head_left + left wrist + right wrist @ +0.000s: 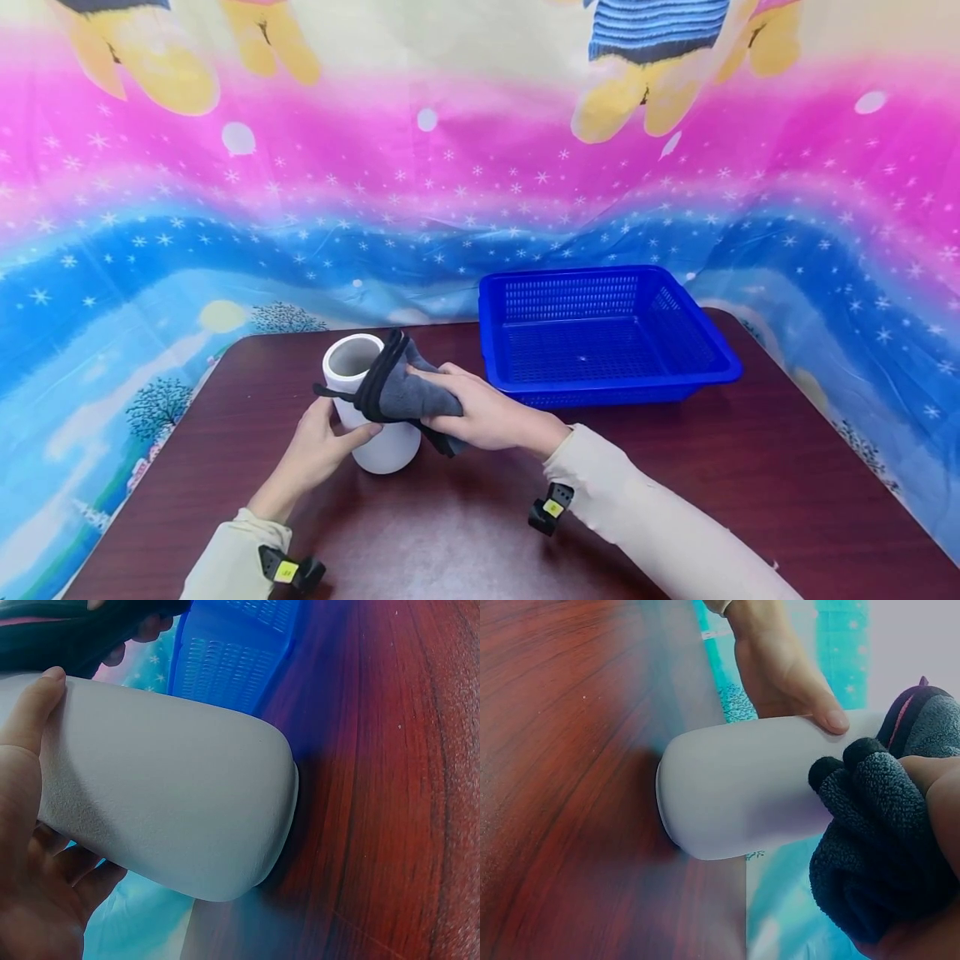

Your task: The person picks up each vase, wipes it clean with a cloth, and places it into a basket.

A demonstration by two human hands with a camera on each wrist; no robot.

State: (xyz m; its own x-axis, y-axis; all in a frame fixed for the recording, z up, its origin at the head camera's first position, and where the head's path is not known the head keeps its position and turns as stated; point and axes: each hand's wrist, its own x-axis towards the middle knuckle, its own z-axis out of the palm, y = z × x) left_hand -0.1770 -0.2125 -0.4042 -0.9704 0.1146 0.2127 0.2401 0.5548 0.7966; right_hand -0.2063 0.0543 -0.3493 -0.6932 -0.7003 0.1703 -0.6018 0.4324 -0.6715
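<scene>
A white vase [386, 450] with a wide round mouth stands upright on the table. My left hand [318, 442] holds it from the left side, the thumb lying across its front and the other fingers behind. In my right hand [487, 408] is a folded grey cloth [420, 392] with black edging, gripped between thumb and fingers. The cloth lies against the upper right side of the vase, near the rim. In the right wrist view the bunched cloth [877, 840] partly covers the vase [742, 787]. The left wrist view shows the vase's base [225, 802] resting on the tabletop.
A blue plastic basket [615, 387] with perforated walls stands to the right of the vase, toward the back of the dark red wooden table [450, 533]. Behind the table hangs a patterned curtain [450, 192] in pink and blue.
</scene>
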